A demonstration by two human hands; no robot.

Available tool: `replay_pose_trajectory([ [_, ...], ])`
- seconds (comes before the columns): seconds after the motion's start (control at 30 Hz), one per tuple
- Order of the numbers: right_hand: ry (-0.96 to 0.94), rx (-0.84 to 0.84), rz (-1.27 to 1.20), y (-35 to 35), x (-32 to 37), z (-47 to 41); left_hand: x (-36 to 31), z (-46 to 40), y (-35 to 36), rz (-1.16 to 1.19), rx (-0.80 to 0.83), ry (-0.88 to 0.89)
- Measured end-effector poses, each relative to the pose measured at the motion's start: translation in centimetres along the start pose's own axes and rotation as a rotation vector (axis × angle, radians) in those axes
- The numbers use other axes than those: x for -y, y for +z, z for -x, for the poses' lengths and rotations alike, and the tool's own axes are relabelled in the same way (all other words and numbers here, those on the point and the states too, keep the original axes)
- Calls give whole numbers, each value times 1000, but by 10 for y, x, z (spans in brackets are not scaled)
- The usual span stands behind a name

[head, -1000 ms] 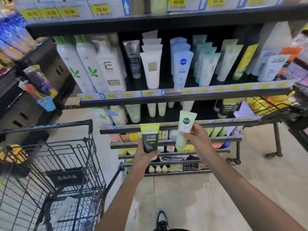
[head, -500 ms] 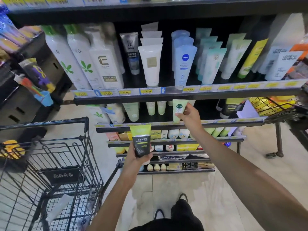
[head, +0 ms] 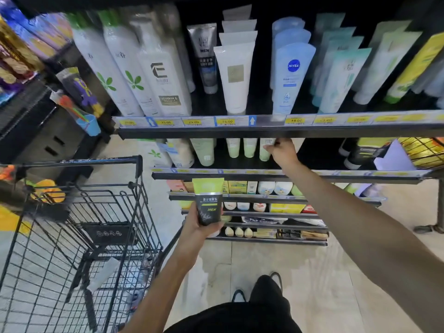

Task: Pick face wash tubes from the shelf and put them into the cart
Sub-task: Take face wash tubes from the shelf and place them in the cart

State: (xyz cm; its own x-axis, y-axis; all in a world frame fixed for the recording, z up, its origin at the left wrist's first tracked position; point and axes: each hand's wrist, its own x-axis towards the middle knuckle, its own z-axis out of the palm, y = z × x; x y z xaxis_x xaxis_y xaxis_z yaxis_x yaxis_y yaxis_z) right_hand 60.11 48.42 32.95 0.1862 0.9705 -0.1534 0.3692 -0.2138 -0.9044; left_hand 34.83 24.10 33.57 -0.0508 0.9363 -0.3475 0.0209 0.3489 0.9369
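Two tubes were in play: the left hand had its fingers wrapped firmly around a black-and-green tube, held upright out in front of the lower shelves, while the right hand was up at the second shelf, fingers pinched on a pale green tube standing at the end of a short row. That grip looked risky, a judgement only: it caught just the upper part of the tube, tucked under the lip of the shelf above, so a quick pull could have knocked the tube against that lip or tipped the two neighbours just beside it. The cart stood well apart to the left, its rim near the left forearm, so either tube would have had to cross open floor, and a loose hold could have dropped one there. One long pale item, likely a tube, lay already on the cart's wire bottom. Big white bottles and more tubes crowded the top shelf, clear of the reach. Nothing stood between hands and cart but the cart's own near wall.
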Motion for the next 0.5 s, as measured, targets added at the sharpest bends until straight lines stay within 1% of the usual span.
replay_pose_trajectory([
  [0.1,68,-15,-28,2,8,-4,-1,-1,1,-1,-3,-6],
  [0.27,126,-16,-68,4,9,-9,0,-2,1,-3,4,-26],
  [0.5,150,-5,-47,4,12,-7,-1,-2,4,-11,35,-18],
])
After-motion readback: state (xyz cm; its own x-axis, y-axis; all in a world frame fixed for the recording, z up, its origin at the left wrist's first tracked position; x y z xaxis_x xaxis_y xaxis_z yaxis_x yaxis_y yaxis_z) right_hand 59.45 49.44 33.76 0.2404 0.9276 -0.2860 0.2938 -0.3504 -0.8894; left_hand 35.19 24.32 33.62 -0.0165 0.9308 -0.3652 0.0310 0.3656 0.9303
